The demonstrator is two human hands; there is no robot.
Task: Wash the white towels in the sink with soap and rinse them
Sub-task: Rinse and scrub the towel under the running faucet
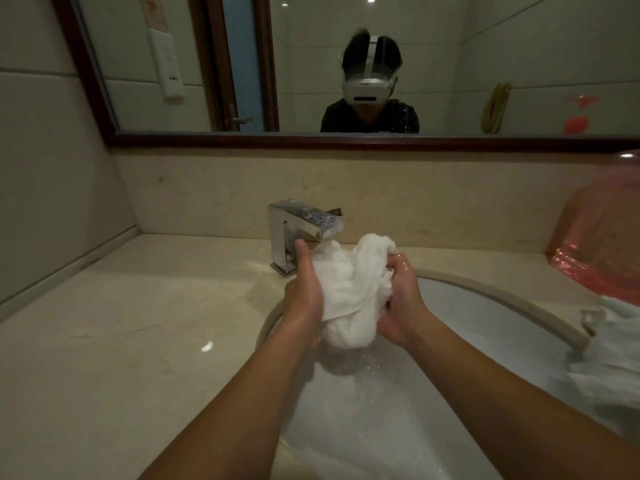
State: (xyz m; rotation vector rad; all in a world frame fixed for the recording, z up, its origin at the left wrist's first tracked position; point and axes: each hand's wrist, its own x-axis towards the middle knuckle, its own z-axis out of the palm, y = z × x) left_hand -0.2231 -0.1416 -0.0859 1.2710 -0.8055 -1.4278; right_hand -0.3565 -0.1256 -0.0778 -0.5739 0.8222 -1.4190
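A bunched, wet white towel [349, 289] hangs between my two hands over the white sink [485, 320], just under the spout of the chrome faucet [298, 230]. My left hand [304, 289] holds its left side, thumb up along the cloth. My right hand [401, 299] grips the right side with curled fingers. Drops of water fall from the towel's lower end into the basin. A second white towel [609, 344] lies draped over the sink's right rim.
A beige stone counter [121, 341] runs left of the sink. A pink translucent plastic bag or basin [602, 244] stands at the right edge. Above the backsplash a framed mirror [346, 64] reflects a person wearing a white headset.
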